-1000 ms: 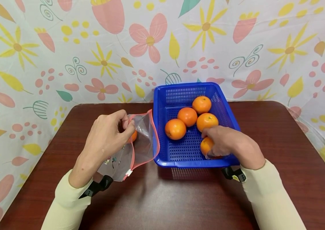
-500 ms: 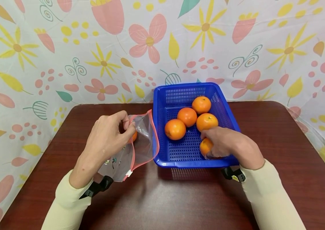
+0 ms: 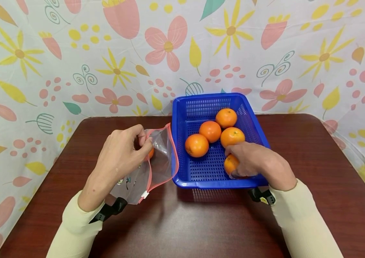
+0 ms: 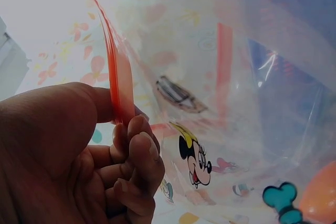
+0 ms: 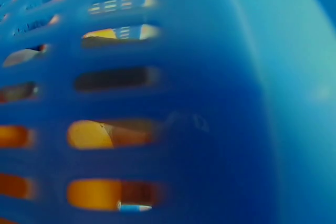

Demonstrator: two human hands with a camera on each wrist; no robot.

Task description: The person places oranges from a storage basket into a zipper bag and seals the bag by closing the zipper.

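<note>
My left hand [image 3: 121, 152] pinches the red zip edge of a clear plastic zip bag [image 3: 161, 157], its mouth held apart toward the basket. Cartoon prints and an orange [image 4: 321, 196] show through the bag in the left wrist view. At the right, my right hand [image 3: 260, 161] reaches over the near rim of a blue plastic basket [image 3: 221, 184] and grips an orange [image 3: 231, 164], fingers curled round its far and near sides. Several other oranges [image 3: 197, 145] lie in the basket. In the right wrist view, the basket's slotted wall [image 5: 210, 129] hides most of that hand.
The basket stands on a dark brown wooden table [image 3: 198, 225], close to the bag's right edge. A white slider [image 3: 145, 194] sits at the near end of the bag's zip. Behind the table hangs a patterned cloth [image 3: 176, 53].
Almost nothing differs. My right hand and the orange in it have shifted very slightly left; the left hand keeps its pinch on the bag.
</note>
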